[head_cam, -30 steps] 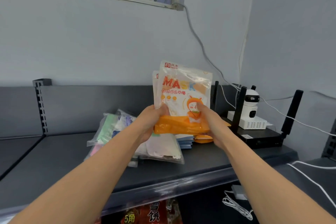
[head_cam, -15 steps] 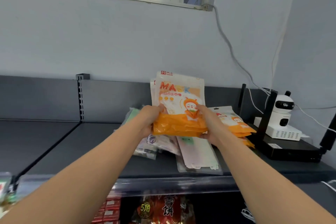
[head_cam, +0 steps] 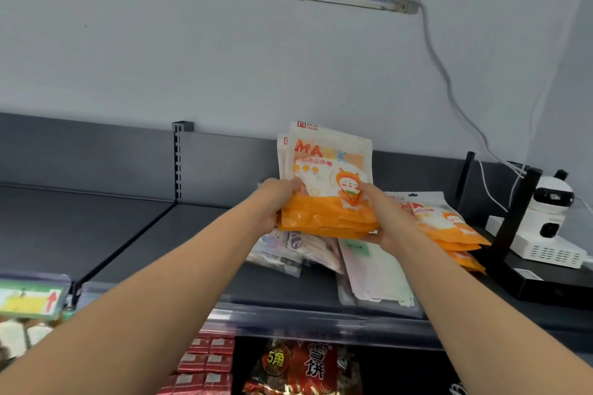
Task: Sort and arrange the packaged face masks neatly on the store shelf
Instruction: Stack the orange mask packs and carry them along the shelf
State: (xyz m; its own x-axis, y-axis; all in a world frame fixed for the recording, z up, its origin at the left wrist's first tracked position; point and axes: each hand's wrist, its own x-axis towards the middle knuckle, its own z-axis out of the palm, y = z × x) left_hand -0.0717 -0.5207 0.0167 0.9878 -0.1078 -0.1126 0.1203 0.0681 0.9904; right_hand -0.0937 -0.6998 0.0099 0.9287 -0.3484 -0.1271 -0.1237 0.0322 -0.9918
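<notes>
An upright stack of orange-and-white mask packs (head_cam: 324, 183) hangs above the dark grey shelf (head_cam: 154, 244). My left hand (head_cam: 276, 199) grips its left edge and my right hand (head_cam: 382, 215) grips its right edge and bottom corner. More orange mask packs (head_cam: 449, 228) lie flat to the right. Beneath my hands lie clear pastel mask packs (head_cam: 375, 272) and a heap of mixed packs (head_cam: 298, 250), partly hidden by the held stack.
A white camera (head_cam: 548, 221) and a black router (head_cam: 542, 282) with upright antennas occupy the shelf's right end, with cables running up the wall. A slotted upright post (head_cam: 178, 163) divides the shelf back. Snack packs (head_cam: 298, 365) fill the shelf below.
The view has swung left, so the camera and router sit further right. The held stack stays gripped by both hands, and flat orange packs have come into view at the right.
</notes>
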